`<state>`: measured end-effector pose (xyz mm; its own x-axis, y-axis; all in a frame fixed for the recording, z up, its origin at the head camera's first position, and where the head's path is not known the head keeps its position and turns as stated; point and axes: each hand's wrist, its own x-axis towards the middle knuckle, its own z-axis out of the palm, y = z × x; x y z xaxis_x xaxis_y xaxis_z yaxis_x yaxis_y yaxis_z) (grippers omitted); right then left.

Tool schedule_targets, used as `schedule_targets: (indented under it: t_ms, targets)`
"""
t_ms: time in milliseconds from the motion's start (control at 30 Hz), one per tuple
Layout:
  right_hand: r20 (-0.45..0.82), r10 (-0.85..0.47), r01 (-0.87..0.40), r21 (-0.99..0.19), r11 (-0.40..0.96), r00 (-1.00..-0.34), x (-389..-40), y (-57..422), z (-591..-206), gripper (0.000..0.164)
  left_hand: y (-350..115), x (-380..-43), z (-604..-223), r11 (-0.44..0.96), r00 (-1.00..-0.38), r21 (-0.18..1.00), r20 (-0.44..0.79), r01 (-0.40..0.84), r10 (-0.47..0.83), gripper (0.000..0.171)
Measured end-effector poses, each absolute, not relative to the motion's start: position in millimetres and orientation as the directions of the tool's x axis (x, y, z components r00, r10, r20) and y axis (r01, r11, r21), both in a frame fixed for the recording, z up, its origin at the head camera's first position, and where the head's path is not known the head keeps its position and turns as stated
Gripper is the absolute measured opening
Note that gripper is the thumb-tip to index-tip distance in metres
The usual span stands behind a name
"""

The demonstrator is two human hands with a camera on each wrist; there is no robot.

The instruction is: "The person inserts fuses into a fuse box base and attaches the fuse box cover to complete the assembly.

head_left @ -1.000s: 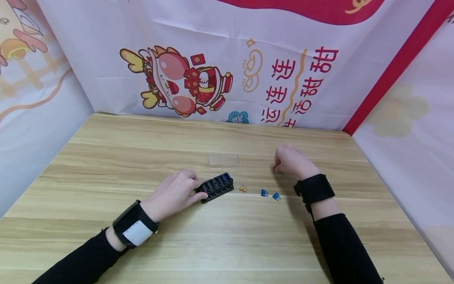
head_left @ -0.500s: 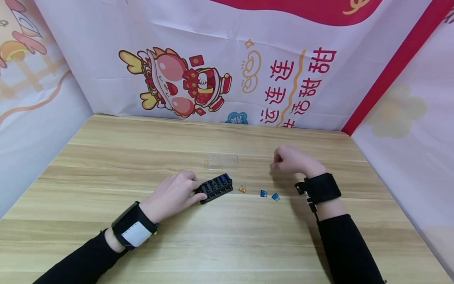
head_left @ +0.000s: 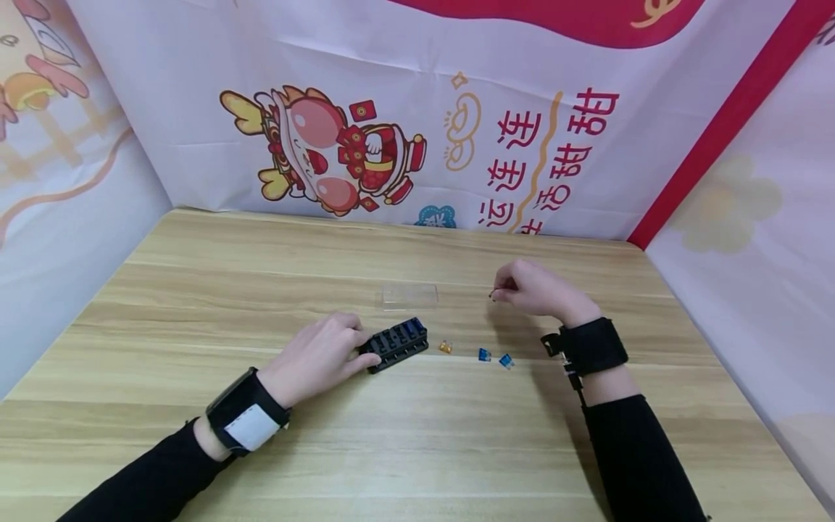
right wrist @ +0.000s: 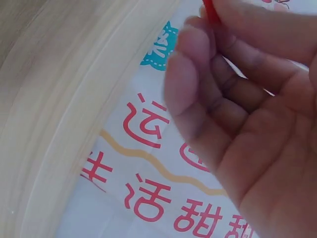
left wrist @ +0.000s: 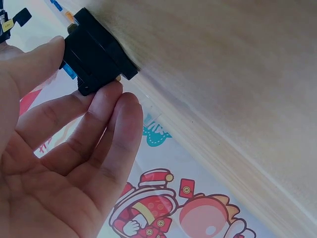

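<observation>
My left hand (head_left: 320, 355) grips the left end of a black fuse block (head_left: 399, 344), thumb at the near side and fingers at the far side. Blue fuses (head_left: 414, 328) sit in slots at the block's right end. In the left wrist view, thumb and fingertips pinch the block (left wrist: 96, 54). Over the table at the right, my right hand (head_left: 541, 291) pinches a small red blade fuse (right wrist: 211, 12) between thumb and fingers; the fingers partly hide it. An orange blade fuse (head_left: 446, 346) and two blue blade fuses, one here (head_left: 484, 354), lie between the hands.
A clear plastic cover (head_left: 409, 296) lies behind the fuse block on the wooden table (head_left: 417, 449). Printed cloth (head_left: 365, 43) hangs along the table's back edge and both sides.
My right hand has risen off the table and shifted slightly left, with the red blade fuse now showing at its fingertips. The left hand and fuse block stay in place.
</observation>
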<state>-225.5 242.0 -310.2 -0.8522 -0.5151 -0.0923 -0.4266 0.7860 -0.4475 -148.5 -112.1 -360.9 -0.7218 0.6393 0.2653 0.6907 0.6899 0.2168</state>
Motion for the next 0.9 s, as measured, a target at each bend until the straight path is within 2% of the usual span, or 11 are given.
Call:
schedule_targets:
  t_ms: [200, 367, 700, 900]
  targets:
    - [0.004, -0.513, -0.47, -0.411, 0.782, -0.858, -224.1, 238.4, -306.9, 0.008, -111.4, -148.8, -360.6, 0.689, -0.721, 0.216, 0.268, 0.691, 0.639, 0.031]
    - [0.031, -0.504, -0.474, -0.394, 0.787, -0.863, -221.9, 233.7, -305.3, 0.008, -111.2, -148.8, -360.6, 0.688, -0.721, 0.221, 0.267, 0.692, 0.64, 0.033]
    - [0.109, -0.415, -0.419, -0.428, 0.801, -0.903, -213.4, 216.8, -302.9, 0.009, -111.5, -148.7, -360.7, 0.683, -0.716, 0.22, 0.277, 0.696, 0.641, 0.034]
    - [0.172, -0.389, -0.423, -0.468, 0.776, -0.905, -209.6, 204.3, -304.6, 0.009, -112.2, -148.8, -361.4, 0.686, -0.719, 0.22, 0.277, 0.693, 0.637, 0.037]
